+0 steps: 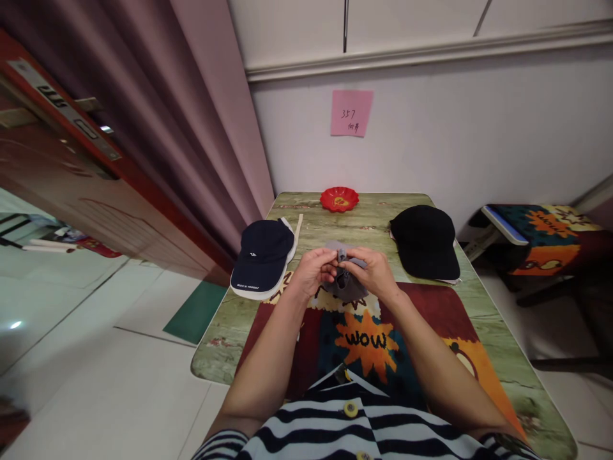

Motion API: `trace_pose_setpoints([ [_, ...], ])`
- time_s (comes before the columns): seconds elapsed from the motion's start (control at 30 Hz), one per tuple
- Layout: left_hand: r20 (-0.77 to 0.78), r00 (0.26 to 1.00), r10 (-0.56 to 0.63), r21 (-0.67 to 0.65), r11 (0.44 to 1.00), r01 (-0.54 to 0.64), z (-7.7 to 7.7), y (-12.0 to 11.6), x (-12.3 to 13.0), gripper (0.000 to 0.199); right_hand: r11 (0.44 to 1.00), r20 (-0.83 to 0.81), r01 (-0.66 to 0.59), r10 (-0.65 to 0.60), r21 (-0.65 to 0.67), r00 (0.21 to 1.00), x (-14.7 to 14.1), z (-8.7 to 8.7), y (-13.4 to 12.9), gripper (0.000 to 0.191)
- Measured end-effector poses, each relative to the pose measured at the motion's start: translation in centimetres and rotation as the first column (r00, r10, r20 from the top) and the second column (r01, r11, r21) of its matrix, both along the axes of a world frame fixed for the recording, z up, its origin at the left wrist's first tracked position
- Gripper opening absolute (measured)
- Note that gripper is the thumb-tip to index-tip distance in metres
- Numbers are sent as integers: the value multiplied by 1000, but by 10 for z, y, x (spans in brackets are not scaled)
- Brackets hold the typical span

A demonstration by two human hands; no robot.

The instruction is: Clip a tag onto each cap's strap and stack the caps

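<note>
Over the middle of the table, my left hand point(315, 269) and my right hand point(373, 268) pinch a narrow strap-like part of what looks like a grey cap point(352, 289). Fingertips of both hands nearly meet there. The grey fabric hangs bunched beneath them, with a dark opening in its front; my fingers hide part of it. To the left lies a navy cap point(263, 252) with a white-edged brim and a pale strap end sticking up. A black cap point(425, 241) rests on the right, its brim toward me.
A red scalloped dish point(340, 199) stands at the table's point(215, 342) back edge. Under my forearms is a colourful "WOW" mat point(366, 338). A pink note point(352, 114) is on the wall behind. A curtain and wooden door stand left; a stool point(546, 236) is at right.
</note>
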State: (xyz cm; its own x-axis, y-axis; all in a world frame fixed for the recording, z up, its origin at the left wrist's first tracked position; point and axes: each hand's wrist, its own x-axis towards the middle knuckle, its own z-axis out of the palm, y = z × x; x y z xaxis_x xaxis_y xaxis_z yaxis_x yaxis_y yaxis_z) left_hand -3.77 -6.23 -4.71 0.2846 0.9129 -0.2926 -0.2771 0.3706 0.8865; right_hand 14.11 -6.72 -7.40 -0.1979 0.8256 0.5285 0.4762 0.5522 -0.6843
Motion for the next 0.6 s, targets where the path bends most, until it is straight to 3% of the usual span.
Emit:
trace_pose_setpoints([
  [0.43, 120, 988, -99, -43, 994, 104, -5, 2, -2, 29, 1000, -46, -24, 24, -10, 999, 1, 2, -2, 16],
  [0.6, 99, 988, -117, -24, 993, 120, -4, 2, -2, 28, 998, -95, -69, 68, -6, 993, 2, 0, 0, 15],
])
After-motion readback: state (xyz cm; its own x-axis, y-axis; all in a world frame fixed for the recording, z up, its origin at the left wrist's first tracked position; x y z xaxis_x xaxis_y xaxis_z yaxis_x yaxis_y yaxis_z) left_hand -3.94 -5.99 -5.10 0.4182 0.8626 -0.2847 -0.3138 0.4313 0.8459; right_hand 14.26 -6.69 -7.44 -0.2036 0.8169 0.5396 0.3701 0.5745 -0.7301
